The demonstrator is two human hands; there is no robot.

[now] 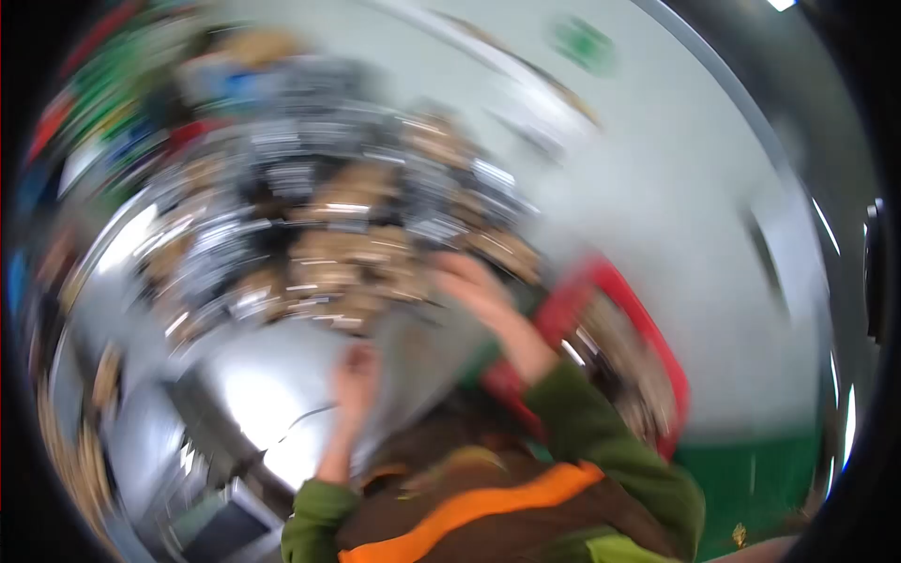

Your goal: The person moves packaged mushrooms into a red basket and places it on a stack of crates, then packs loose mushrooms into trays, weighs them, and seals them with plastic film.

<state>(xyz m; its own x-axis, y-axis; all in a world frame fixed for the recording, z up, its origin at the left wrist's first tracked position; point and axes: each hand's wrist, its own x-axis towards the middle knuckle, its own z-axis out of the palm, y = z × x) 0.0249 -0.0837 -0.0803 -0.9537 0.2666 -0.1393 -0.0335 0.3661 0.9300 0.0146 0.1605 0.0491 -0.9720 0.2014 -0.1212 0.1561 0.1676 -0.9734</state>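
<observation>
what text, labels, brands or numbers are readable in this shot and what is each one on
None can be read: the whole picture is smeared by motion.
Green patch on the wall: may be a sign, too blurred to read.
Stacked packs: pale labels show only as streaks.
Grey sheet between the left hand and right hand: no print shows.
Red crate: no lettering shows.

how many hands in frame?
2. Left hand at the left edge of the grey sheet, right hand at its top edge. Heavy motion blur; more may be hidden.
</observation>
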